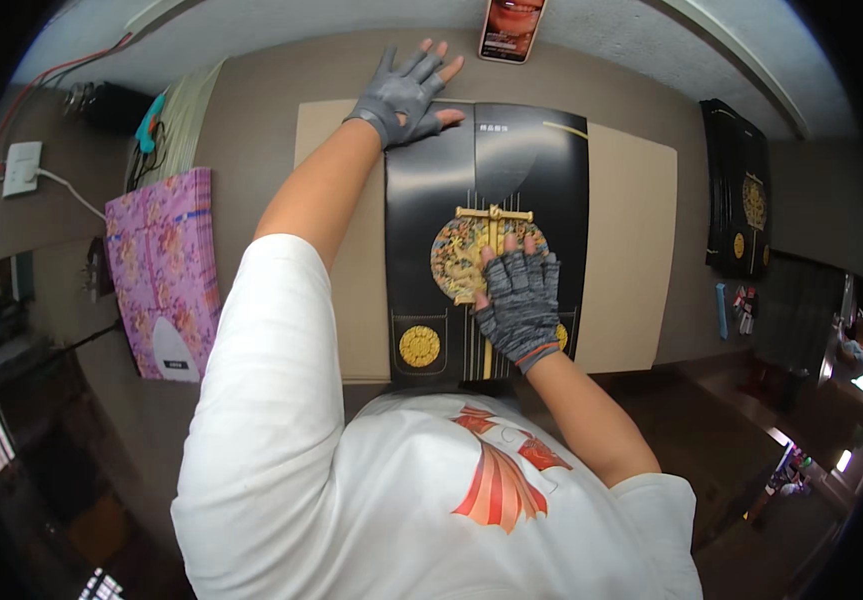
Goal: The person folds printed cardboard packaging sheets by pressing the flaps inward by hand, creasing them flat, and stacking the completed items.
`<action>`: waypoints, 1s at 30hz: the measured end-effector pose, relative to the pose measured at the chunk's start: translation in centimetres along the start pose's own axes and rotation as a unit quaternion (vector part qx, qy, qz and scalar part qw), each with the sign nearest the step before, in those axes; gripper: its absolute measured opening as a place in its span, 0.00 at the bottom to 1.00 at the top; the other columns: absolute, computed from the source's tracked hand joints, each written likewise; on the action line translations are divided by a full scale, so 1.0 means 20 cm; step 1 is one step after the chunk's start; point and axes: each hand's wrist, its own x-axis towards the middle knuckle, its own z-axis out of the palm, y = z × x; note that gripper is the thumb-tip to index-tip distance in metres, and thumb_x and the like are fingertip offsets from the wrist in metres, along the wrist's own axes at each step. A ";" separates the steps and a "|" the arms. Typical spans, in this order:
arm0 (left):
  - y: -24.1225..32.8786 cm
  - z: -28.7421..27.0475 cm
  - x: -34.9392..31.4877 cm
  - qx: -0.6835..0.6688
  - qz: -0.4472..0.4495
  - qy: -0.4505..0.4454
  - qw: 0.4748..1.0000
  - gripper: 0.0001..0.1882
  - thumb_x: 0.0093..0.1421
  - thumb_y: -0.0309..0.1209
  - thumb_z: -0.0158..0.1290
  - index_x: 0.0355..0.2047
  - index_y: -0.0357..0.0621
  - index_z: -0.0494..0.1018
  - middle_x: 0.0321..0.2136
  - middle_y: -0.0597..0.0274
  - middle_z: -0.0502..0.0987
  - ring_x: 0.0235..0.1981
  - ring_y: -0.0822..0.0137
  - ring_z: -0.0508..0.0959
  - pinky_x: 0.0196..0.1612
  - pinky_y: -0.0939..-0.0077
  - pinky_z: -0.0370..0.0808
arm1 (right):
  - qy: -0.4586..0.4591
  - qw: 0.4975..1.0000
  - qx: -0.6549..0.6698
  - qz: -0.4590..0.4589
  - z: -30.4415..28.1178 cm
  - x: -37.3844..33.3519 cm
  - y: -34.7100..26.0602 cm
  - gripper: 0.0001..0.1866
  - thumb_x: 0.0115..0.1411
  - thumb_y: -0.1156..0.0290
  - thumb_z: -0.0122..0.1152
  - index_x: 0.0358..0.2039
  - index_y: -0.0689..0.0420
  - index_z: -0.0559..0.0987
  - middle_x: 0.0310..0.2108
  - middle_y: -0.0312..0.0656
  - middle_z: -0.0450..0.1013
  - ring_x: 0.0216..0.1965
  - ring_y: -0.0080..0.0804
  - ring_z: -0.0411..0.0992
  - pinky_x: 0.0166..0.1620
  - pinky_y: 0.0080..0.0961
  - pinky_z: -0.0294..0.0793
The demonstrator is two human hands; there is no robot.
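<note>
A glossy black sheet of packaging (431, 190), perhaps a folded box or bag, lies on a brown cardboard sheet (631, 240). It carries a round gold-and-coloured medallion (456, 250) and gold discs near its lower corners. My left hand (406, 95), in a smooth grey glove with bare fingertips, reaches to the black piece's far left corner. Its fingers are spread, the thumb over the black edge. My right hand (523, 300), in a speckled dark grey knit glove with bare fingertips, rests flat over the medallion's right part, fingers stretched forward. Neither hand grips anything.
A stack of purple floral packaging (161, 270) sits at the left, near a white power strip (22, 168). More black packaging (736, 190) lies at the right, with a small blue object (721, 310) nearer me. A lit phone (511, 28) stands at the back.
</note>
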 end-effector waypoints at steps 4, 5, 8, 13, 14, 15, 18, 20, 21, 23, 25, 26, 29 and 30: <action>0.12 -0.06 -0.20 0.012 -0.030 0.021 0.999 0.44 0.61 0.65 0.45 0.70 0.55 0.54 0.71 0.52 0.53 0.73 0.52 0.48 0.69 0.38 0.43 | 0.023 1.000 -0.011 -0.007 0.00 0.00 -0.01 0.37 0.56 0.54 0.58 0.67 0.50 0.66 0.69 0.54 0.55 0.71 0.57 0.48 0.69 0.63 0.40; 0.19 -0.10 -0.29 0.016 -0.005 -0.014 1.000 0.45 0.60 0.65 0.45 0.70 0.54 0.54 0.71 0.51 0.53 0.73 0.50 0.49 0.69 0.36 0.42 | 0.025 1.000 -0.019 -0.004 0.00 0.00 -0.01 0.37 0.56 0.54 0.58 0.67 0.49 0.66 0.69 0.54 0.56 0.71 0.57 0.48 0.69 0.63 0.40; 0.39 -0.26 -0.59 -0.024 0.051 -0.089 0.994 0.51 0.55 0.69 0.46 0.70 0.48 0.54 0.70 0.46 0.53 0.72 0.46 0.49 0.68 0.32 0.42 | 0.010 0.999 -0.048 0.002 0.02 0.01 -0.03 0.38 0.57 0.54 0.58 0.68 0.47 0.63 0.70 0.52 0.54 0.72 0.54 0.47 0.70 0.60 0.40; 0.82 -0.42 -1.13 -0.188 0.052 -0.048 0.980 0.56 0.49 0.66 0.55 0.68 0.40 0.55 0.69 0.40 0.55 0.71 0.42 0.53 0.66 0.32 0.49 | 0.036 0.997 -0.072 0.004 0.02 0.00 -0.01 0.36 0.60 0.54 0.56 0.69 0.46 0.62 0.71 0.50 0.53 0.72 0.52 0.47 0.71 0.57 0.39; 0.90 -0.47 -1.20 -0.211 0.043 -0.037 0.976 0.55 0.49 0.64 0.57 0.68 0.39 0.56 0.68 0.39 0.56 0.70 0.41 0.55 0.66 0.33 0.51 | 0.028 0.997 -0.078 0.007 0.03 0.01 -0.01 0.36 0.61 0.54 0.56 0.69 0.46 0.62 0.71 0.50 0.53 0.72 0.51 0.47 0.71 0.56 0.39; 0.97 -0.51 -1.27 -0.234 0.034 -0.026 0.971 0.54 0.48 0.61 0.60 0.67 0.38 0.57 0.67 0.39 0.57 0.69 0.40 0.56 0.66 0.34 0.52 | 0.020 0.996 -0.085 0.010 0.03 0.01 -0.01 0.36 0.61 0.54 0.56 0.69 0.46 0.62 0.71 0.49 0.53 0.73 0.50 0.47 0.71 0.55 0.39; 1.15 -0.55 -1.42 -0.230 -0.020 -0.012 0.973 0.49 0.47 0.51 0.65 0.65 0.38 0.60 0.67 0.39 0.58 0.67 0.38 0.59 0.66 0.41 0.58 | 0.044 0.996 -0.073 0.001 0.05 0.01 0.02 0.34 0.60 0.53 0.57 0.67 0.45 0.65 0.70 0.49 0.55 0.72 0.50 0.48 0.71 0.57 0.40; 1.19 -0.53 -1.49 -0.231 -0.084 0.019 0.969 0.49 0.47 0.49 0.66 0.65 0.39 0.61 0.67 0.39 0.58 0.67 0.38 0.59 0.66 0.43 0.58 | 0.071 0.996 -0.061 -0.010 0.06 0.01 0.03 0.33 0.60 0.52 0.58 0.66 0.44 0.67 0.69 0.50 0.57 0.72 0.51 0.49 0.69 0.61 0.42; 1.21 -0.54 -1.50 -0.236 -0.152 0.043 0.959 0.48 0.47 0.47 0.66 0.65 0.39 0.61 0.67 0.39 0.58 0.67 0.37 0.59 0.66 0.45 0.59 | 0.077 0.994 -0.061 -0.039 0.06 0.00 0.03 0.31 0.59 0.51 0.59 0.62 0.42 0.71 0.67 0.49 0.60 0.71 0.51 0.51 0.68 0.63 0.43; 1.21 -0.54 -1.50 -0.237 -0.176 0.080 0.952 0.46 0.47 0.45 0.67 0.65 0.44 0.62 0.67 0.39 0.57 0.66 0.37 0.60 0.66 0.48 0.59 | 0.090 0.991 -0.070 -0.067 0.02 -0.03 0.04 0.28 0.58 0.50 0.60 0.59 0.41 0.75 0.66 0.48 0.62 0.70 0.51 0.53 0.68 0.64 0.44; 1.16 -0.52 -1.51 -0.190 -0.160 0.038 0.968 0.46 0.47 0.46 0.67 0.65 0.47 0.63 0.67 0.41 0.58 0.66 0.37 0.61 0.66 0.48 0.60 | 0.073 0.976 -0.013 -0.207 -0.06 -0.02 0.04 0.23 0.55 0.55 0.66 0.52 0.44 0.80 0.63 0.48 0.65 0.68 0.54 0.56 0.66 0.63 0.48; 1.13 -0.50 -1.53 -0.175 -0.152 0.032 0.972 0.45 0.47 0.48 0.67 0.65 0.50 0.64 0.67 0.44 0.60 0.65 0.41 0.63 0.66 0.49 0.60 | 0.052 0.975 -0.016 -0.214 -0.08 -0.01 0.01 0.22 0.56 0.50 0.64 0.48 0.44 0.82 0.59 0.46 0.68 0.66 0.55 0.58 0.67 0.62 0.48; 1.10 -0.50 -1.54 -0.176 -0.130 0.038 0.975 0.44 0.47 0.48 0.67 0.64 0.50 0.65 0.66 0.45 0.61 0.65 0.45 0.64 0.66 0.50 0.60 | -0.058 0.960 -0.082 -0.263 -0.20 0.05 -0.06 0.24 0.57 0.42 0.58 0.48 0.39 0.82 0.60 0.44 0.68 0.66 0.50 0.60 0.67 0.65 0.46; 1.09 -0.51 -1.54 -0.183 -0.125 0.044 0.974 0.45 0.46 0.47 0.67 0.63 0.49 0.65 0.66 0.44 0.62 0.65 0.46 0.65 0.66 0.51 0.60 | -0.020 0.948 -0.081 -0.306 -0.24 0.09 -0.08 0.25 0.58 0.39 0.54 0.44 0.42 0.83 0.54 0.42 0.73 0.62 0.45 0.65 0.67 0.62 0.48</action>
